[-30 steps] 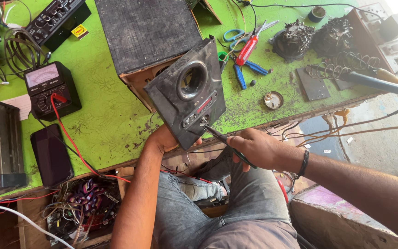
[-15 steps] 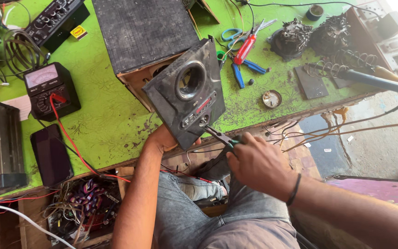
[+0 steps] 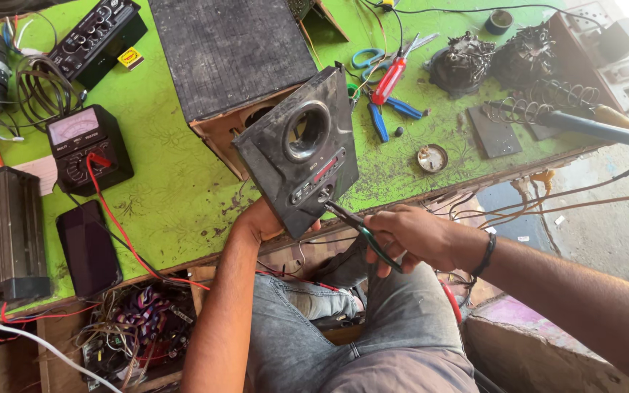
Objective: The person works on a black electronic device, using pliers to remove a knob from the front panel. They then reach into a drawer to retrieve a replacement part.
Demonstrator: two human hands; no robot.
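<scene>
Meter (image 3: 87,145) with red lead and dark phone (image 3: 89,249) lie far left of the black speaker front panel (image 3: 301,149), which tilts up off the green bench (image 3: 176,182) edge. Left hand (image 3: 262,220) grips the panel's lower corner from beneath, fingers mostly hidden behind it. Right of the panel's bottom edge, the right hand (image 3: 416,234) is closed round dark-handled pliers (image 3: 362,233), their tip touching the panel beside its knobs. Blue-handled cutters (image 3: 391,109) lie above and to the right of the panel.
</scene>
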